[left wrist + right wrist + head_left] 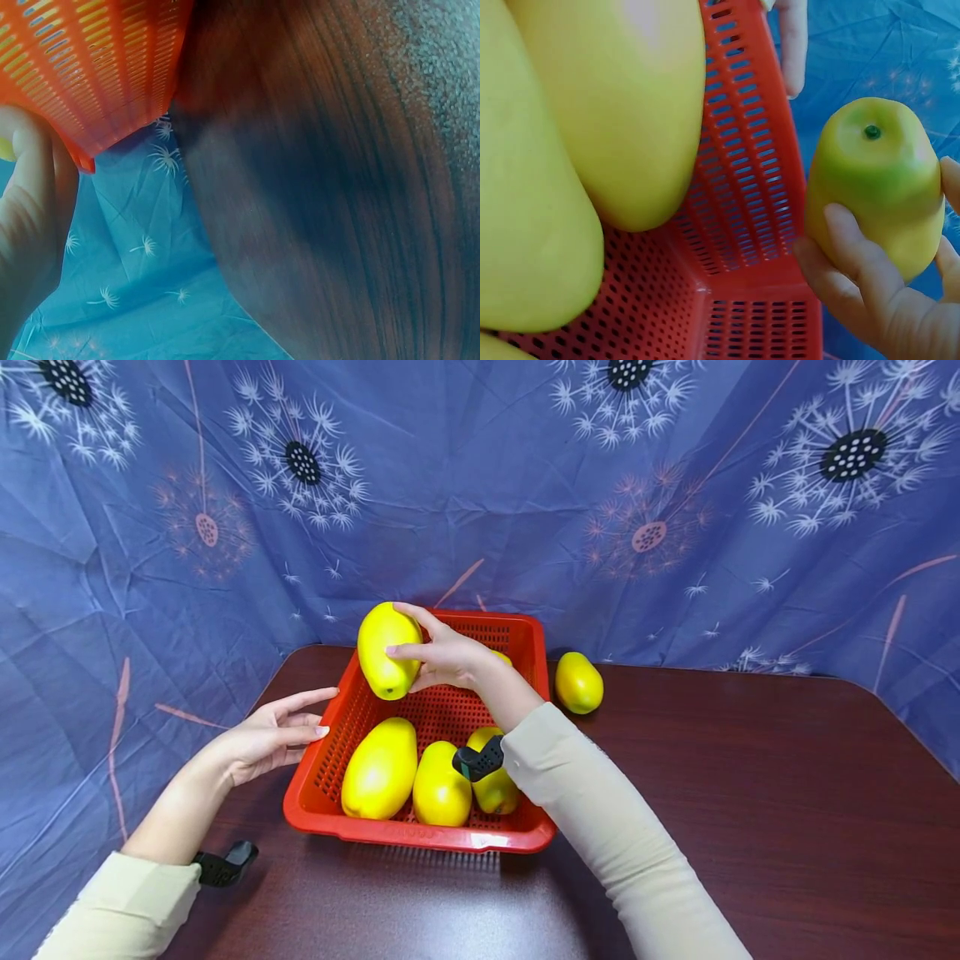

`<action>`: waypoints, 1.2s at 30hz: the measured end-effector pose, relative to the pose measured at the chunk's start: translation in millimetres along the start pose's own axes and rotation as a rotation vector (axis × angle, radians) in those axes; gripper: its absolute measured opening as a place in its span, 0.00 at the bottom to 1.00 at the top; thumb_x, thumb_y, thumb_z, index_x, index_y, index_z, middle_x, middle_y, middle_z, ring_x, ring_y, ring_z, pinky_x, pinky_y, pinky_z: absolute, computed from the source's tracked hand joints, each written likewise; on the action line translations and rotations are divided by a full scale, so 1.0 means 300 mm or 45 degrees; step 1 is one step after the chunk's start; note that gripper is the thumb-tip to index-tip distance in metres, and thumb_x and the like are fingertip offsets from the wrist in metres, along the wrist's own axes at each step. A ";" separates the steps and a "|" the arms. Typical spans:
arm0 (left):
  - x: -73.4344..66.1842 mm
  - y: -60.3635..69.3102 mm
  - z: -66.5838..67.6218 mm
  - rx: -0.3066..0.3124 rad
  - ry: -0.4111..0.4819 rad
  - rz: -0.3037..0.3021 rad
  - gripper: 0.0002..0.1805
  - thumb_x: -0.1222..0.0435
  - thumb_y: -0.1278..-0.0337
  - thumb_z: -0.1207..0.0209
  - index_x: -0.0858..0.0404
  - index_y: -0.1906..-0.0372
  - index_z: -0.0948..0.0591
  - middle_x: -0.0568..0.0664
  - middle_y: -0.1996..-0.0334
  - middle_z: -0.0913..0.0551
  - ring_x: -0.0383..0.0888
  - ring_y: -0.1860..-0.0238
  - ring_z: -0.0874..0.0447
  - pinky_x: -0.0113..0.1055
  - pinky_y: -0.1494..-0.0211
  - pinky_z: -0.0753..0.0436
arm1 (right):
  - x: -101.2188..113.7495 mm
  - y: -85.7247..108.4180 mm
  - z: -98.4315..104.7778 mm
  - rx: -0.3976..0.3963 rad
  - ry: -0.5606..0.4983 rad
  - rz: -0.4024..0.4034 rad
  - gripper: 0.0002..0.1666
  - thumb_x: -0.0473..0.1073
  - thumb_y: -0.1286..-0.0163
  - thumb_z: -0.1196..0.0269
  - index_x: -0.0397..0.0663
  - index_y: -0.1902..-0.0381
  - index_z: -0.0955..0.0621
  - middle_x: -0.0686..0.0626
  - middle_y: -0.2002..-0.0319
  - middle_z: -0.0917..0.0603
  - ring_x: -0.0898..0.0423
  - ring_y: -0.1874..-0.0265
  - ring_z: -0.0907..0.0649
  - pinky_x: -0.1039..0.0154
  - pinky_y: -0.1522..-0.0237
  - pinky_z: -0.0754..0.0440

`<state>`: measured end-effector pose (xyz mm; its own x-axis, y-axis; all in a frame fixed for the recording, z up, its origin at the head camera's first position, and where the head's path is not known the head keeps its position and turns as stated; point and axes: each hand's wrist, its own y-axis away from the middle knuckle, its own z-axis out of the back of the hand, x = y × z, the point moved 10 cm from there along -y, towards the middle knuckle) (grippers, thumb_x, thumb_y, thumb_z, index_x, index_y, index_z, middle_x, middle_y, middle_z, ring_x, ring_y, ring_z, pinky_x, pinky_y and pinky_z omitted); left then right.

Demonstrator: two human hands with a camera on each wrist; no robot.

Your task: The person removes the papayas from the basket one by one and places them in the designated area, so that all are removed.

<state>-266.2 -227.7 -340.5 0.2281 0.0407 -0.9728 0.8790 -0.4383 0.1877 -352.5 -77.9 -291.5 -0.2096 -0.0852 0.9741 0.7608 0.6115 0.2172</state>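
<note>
Red perforated plastic forms the basket (420,837), seated on the dark brown worktop (750,793).

Head view: I observe the person's right hand (442,656) grasping a yellow fruit (386,647), raised at the far left part of the basket. The left hand (262,739) is released, fingers extended at the basket's left rim; firm contact there I cannot tell. Three more fruits (442,785) lie inside along the near wall; another is mostly hidden behind the right wrist. One loose fruit (579,683) rests on the worktop, just beside the basket's far right corner. Patterned blue cloth (465,468) hangs behind.

Left wrist view: part of the left hand occupies the left edge, next to the slotted basket wall.

Right wrist view: thumb and fingers contact the grasped fruit from opposite sides; its green stem mark is exposed. Two large fruits fill the left side.
</note>
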 end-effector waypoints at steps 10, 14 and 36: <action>0.000 -0.001 0.002 0.002 0.009 -0.003 0.35 0.75 0.39 0.47 0.62 0.29 0.47 0.52 0.57 0.17 0.47 0.57 0.17 0.41 0.53 0.19 | 0.050 0.060 0.004 0.082 -0.013 0.036 0.42 0.36 0.33 0.42 0.73 0.30 0.45 0.44 0.34 0.46 0.37 0.49 0.23 0.46 0.55 0.20; 0.002 -0.001 0.006 -0.015 0.006 0.009 0.35 0.75 0.40 0.47 0.61 0.30 0.45 0.52 0.57 0.17 0.47 0.58 0.17 0.41 0.53 0.19 | 0.056 0.091 0.029 0.097 0.013 0.033 0.41 0.36 0.32 0.43 0.73 0.30 0.46 0.42 0.36 0.42 0.38 0.51 0.22 0.47 0.55 0.20; 0.001 -0.005 0.007 -0.009 -0.015 0.000 0.35 0.76 0.40 0.47 0.63 0.29 0.47 0.52 0.57 0.18 0.47 0.58 0.17 0.42 0.53 0.19 | 0.042 0.313 0.197 0.106 0.068 0.096 0.41 0.34 0.31 0.46 0.72 0.29 0.48 0.37 0.38 0.44 0.39 0.48 0.25 0.45 0.53 0.22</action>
<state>-268.3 -228.8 -341.3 0.2230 0.0298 -0.9744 0.8820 -0.4317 0.1887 -319.9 25.0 -262.5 -0.1194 -0.0769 0.9899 0.7190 0.6808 0.1396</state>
